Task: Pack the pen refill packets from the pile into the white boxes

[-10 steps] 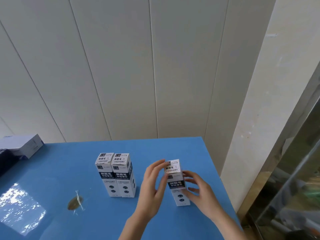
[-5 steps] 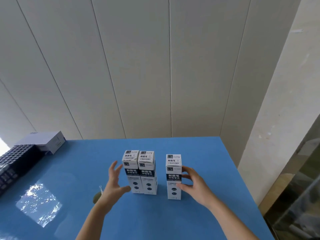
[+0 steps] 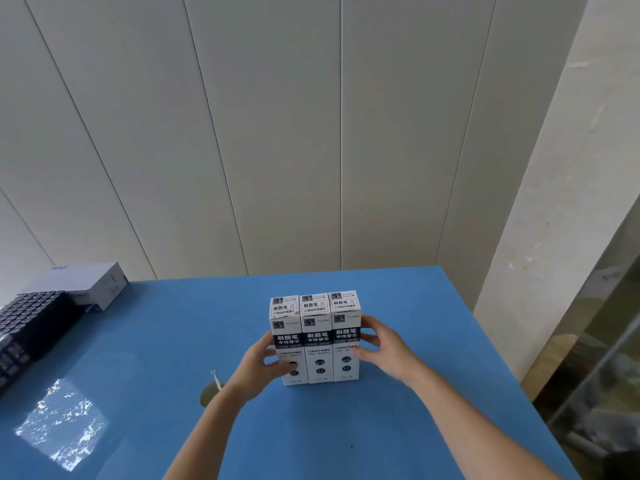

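Note:
Three tall white boxes with black bands stand upright side by side, touching, on the blue table (image 3: 346, 427): the left box (image 3: 288, 327), the middle box (image 3: 317, 327), the right box (image 3: 346, 323). All three have closed tops. My left hand (image 3: 261, 367) grips the left box from its left side, thumb across its front. My right hand (image 3: 382, 348) grips the right box from its right side, fingers curled round its edge. At the far left lies a dark pile of refill packets (image 3: 26, 327), partly cut off by the frame.
A white carton (image 3: 88, 284) lies at the back left beside the dark pile. A small clear wrapper scrap (image 3: 213, 386) lies left of my left wrist. The table's right edge drops off near a glass panel. A grey panelled wall stands behind.
My right hand slid the third box leftwards until it touched the other two. My left hand came in from open air and now grips the left box. The camera view shifted right.

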